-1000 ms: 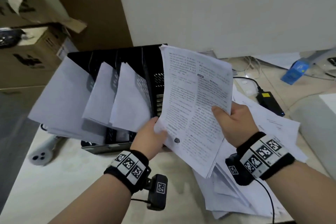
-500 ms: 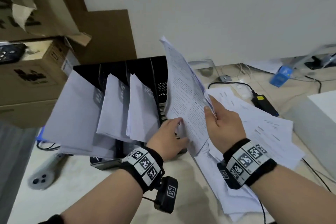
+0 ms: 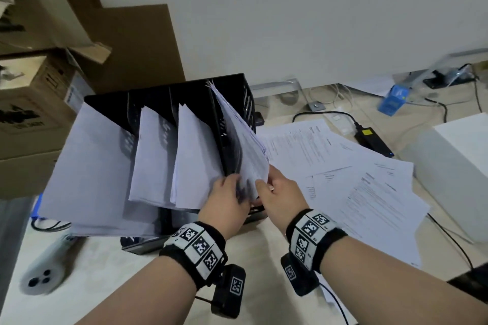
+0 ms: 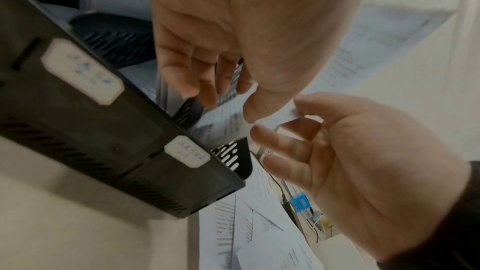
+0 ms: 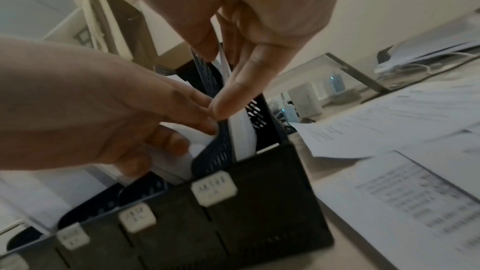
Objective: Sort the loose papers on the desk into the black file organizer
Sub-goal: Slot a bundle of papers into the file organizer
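While the black file organizer (image 3: pixel 237 103) stands on the pale surface (image 3: pixel 105 272) near the wall, both hands meet at its rightmost slot, where a sheaf of printed papers (image 3: pixel 243 150) stands on edge, leaning toward the person. The left hand (image 3: pixel 227 203) has its thumb and curled fingers pinching the near lower corner of that sheaf. The right hand (image 3: pixel 280 198) also grips the sheaf, its thumb on the near face and its fingers behind, as the right wrist view shows. The three slots to the left each hold white sheets (image 3: pixel 155 155) that tilt out over the front edge. White label tabs (image 5: pixel 214 188) sit on the organizer's front lip. To the right of the organizer, loose printed papers (image 3: pixel 369 187) lie spread flat and overlapping on the surface. A black power adapter (image 3: pixel 373 141) with its cable lies beyond them. Cardboard boxes (image 3: pixel 29 119) stand to the left, and a grey handheld controller (image 3: pixel 42 274) lies on the surface near the left forearm.
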A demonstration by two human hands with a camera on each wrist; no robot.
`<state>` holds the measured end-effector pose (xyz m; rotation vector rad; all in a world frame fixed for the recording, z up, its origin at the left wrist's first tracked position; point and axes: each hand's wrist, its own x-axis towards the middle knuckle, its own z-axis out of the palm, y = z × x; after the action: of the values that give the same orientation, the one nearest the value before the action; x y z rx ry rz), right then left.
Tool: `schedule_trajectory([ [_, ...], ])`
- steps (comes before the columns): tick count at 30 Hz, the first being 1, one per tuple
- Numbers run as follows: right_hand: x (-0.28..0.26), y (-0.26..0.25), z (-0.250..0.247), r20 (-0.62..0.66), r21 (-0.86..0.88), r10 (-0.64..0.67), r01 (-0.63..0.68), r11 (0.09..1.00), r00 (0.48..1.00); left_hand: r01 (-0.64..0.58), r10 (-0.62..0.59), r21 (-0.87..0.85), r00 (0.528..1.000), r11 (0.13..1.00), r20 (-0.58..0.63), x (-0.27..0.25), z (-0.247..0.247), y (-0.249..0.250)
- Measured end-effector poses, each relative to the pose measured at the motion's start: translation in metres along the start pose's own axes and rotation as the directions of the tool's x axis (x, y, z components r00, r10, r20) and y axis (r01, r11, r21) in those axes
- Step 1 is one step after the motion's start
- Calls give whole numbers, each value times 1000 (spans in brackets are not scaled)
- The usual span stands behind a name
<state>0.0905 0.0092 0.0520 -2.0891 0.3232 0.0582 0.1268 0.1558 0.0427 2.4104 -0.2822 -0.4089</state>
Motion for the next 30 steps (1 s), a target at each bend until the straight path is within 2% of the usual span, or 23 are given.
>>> schedule_trajectory([
  [2, 0, 3, 0, 28, 4, 34, -34, 999, 999, 30, -31, -24, 998, 999, -47, -5, -5, -8],
  [4, -7, 40, -37, -15, 38, 122, -121, 992, 992, -11, 12, -9, 997, 1000, 80, -4, 24, 20],
  [10, -13, 62, -64, -53, 71, 200, -196, 978, 978, -102, 130, -104, 938, 989, 320, -24, 34, 28],
  [16, -34, 143, -132, -180, -38, 331, -343, 939, 926, -142, 167, -91, 906, 986, 388, -12, 90, 65],
  [20, -60, 197, -184, -263, -100, 438, -476, 874, 859, -29, 56, -74, 917, 997, 395, 9, 123, 84],
  [23, -75, 230, -213, -312, -99, 484, -535, 839, 817, 9, 12, -50, 919, 999, 395, 24, 146, 97],
  [27, -87, 258, -232, -252, -95, 511, -546, 832, 822, -6, -28, 90, 928, 996, 371, 40, 186, 120],
  [30, -91, 272, -240, -211, -82, 511, -536, 840, 833, 56, -121, 183, 923, 982, 366, 46, 210, 135],
])
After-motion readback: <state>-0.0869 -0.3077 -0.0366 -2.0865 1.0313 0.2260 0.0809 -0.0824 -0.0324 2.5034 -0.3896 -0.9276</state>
